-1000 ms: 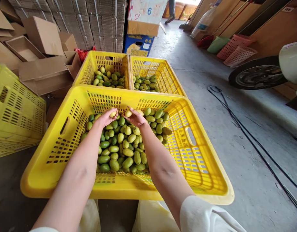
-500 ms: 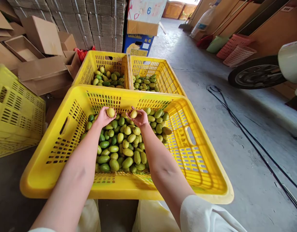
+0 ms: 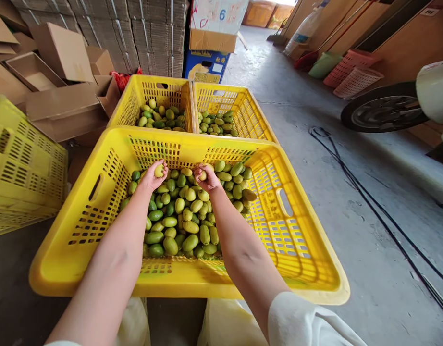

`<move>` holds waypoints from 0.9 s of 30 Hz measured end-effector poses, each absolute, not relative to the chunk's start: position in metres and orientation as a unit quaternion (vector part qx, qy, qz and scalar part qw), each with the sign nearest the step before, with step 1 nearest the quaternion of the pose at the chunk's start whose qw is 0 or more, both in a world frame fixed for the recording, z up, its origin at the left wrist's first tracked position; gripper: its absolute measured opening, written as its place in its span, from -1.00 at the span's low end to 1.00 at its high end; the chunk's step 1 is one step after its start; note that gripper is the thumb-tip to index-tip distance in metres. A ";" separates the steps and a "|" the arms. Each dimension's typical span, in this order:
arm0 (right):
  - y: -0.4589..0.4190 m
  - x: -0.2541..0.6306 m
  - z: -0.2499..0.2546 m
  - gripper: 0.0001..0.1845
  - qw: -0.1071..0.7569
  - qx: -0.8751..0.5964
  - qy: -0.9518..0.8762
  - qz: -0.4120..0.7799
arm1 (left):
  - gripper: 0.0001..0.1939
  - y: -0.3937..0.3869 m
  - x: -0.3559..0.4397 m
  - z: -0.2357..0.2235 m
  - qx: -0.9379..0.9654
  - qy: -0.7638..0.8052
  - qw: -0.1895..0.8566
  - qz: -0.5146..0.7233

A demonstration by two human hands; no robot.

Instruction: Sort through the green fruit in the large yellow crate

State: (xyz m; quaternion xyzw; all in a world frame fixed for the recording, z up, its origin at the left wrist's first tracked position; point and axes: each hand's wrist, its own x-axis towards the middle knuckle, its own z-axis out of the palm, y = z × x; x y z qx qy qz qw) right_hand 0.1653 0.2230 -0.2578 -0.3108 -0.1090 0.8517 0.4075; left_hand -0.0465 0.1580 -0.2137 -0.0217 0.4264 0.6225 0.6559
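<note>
My left hand (image 3: 153, 178) is closed round a pale yellow lemon (image 3: 159, 170), fingers curled over its far side. To its right, my right hand (image 3: 208, 179) grips another yellow lemon (image 3: 203, 175), which the fingers partly cover. Both hands are apart, over the far part of a large yellow plastic crate (image 3: 77, 283). Beneath them lies a layer of oval green and yellowish lemons (image 3: 190, 227), piled across the crate's bottom.
Two more yellow crates, the left one (image 3: 129, 103) and the right one (image 3: 255, 115), adjoin the far rim and hold similar fruit. Another crate (image 3: 23, 163) stands at left, near cardboard boxes (image 3: 61, 103). Black cable (image 3: 369, 194) and a wheel (image 3: 385, 108) are at right.
Both hands have moved apart, each keeping its lemon. Half a second ago the lemons rested on more open palms; now the fingers curl further round them.
</note>
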 end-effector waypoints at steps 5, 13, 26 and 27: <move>0.224 0.170 -0.260 -0.71 0.405 -0.306 -0.120 0.853 | -0.78 0.157 -0.050 -0.215 -0.013 0.441 0.653 0.616; 0.220 0.165 -0.257 -0.73 0.436 -0.286 -0.118 0.845 | -0.84 0.154 -0.049 -0.221 -0.017 0.401 0.677 0.617; 0.227 0.170 -0.259 -0.65 0.394 -0.324 -0.125 0.851 | -0.80 0.149 -0.045 -0.210 -0.015 0.429 0.694 0.579; 0.227 0.169 -0.258 -0.61 0.396 -0.334 -0.120 0.847 | -0.80 0.148 -0.046 -0.209 -0.012 0.429 0.698 0.574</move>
